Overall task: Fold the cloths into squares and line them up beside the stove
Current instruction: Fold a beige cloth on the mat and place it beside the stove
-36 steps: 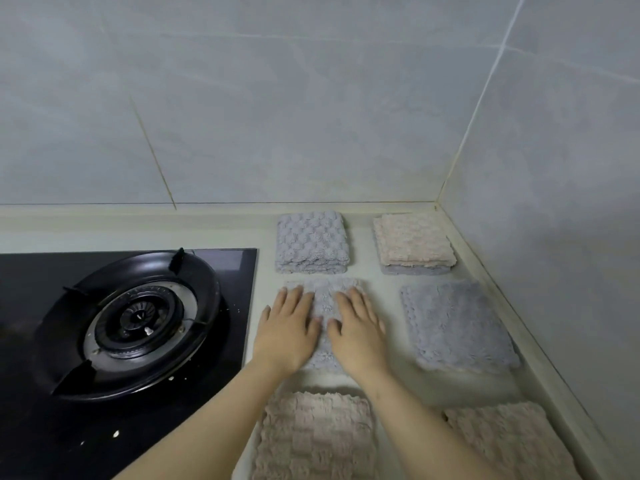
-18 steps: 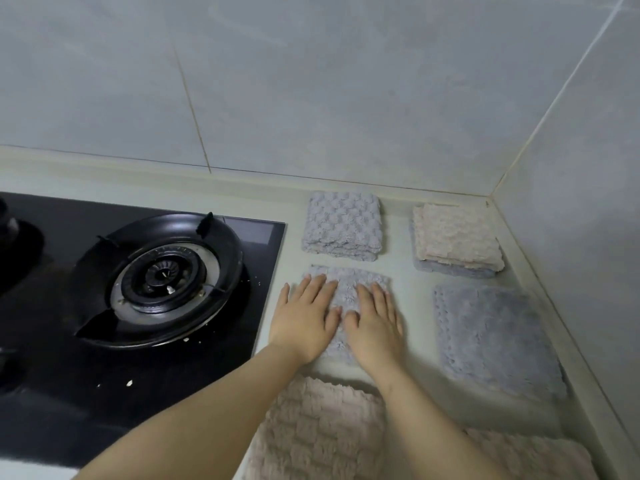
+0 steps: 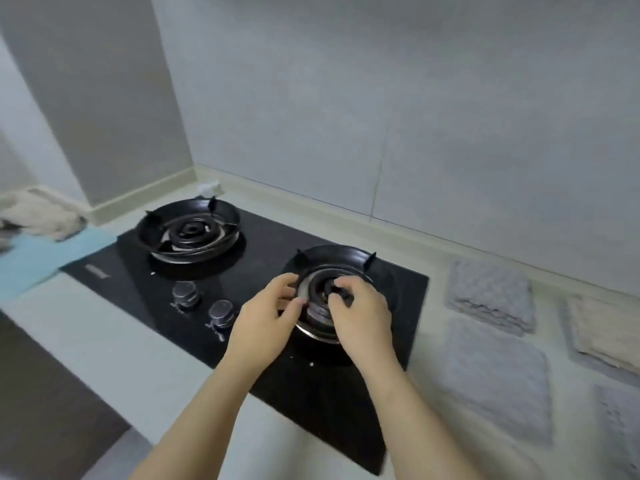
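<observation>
Between folds: left hand (image 3: pixel 266 323), right hand (image 3: pixel 360 317) empty, loosely curled, over stove (image 3: pixel 138 268). Folded cloths (image 3: pixel 490 292) at right end of table (image 3: pixel 114 341). Next, probably: fetch far-left pile (image 3: pixel 41 216).

two hands (image 3: pixel 266 320), two burners (image 3: pixel 188 233), two knobs (image 3: pixel 185 293), four folded cloth stacks (image 3: pixel 490 296), one loose cloth heap (image 3: pixel 38 216).

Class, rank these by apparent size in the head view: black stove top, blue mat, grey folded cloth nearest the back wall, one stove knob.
1. Black stove top.
2. Blue mat and grey folded cloth look alike; the mat runs off frame, so unranked.
3. Stove knob.
</observation>
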The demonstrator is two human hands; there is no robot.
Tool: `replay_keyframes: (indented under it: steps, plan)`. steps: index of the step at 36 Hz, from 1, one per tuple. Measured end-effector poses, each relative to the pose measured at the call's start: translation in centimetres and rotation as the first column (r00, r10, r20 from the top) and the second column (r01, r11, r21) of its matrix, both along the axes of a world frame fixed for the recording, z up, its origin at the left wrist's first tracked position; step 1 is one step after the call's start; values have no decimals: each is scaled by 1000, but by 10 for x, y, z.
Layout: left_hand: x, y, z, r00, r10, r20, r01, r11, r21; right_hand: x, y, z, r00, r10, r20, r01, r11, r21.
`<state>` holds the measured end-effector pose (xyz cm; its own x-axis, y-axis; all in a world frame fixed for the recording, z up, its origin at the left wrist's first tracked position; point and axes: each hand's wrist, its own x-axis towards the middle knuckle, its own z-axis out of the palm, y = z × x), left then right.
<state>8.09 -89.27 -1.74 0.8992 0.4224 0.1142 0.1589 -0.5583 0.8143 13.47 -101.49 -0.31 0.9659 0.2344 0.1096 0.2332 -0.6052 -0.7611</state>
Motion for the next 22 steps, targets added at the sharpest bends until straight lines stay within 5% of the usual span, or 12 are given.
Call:
replay_keyframes:
  steps: [11, 22]
  plan:
    - [-190, 223, 17, 930, 367, -23, -366, 930, 31, -154, 257, -4, 867, 486, -111, -476, 873, 103]
    - [-330, 365, 3, 831, 550, -78, -551, 834, 7, -272, 411, -12, 728, 665, -168, -656, 747, 111]
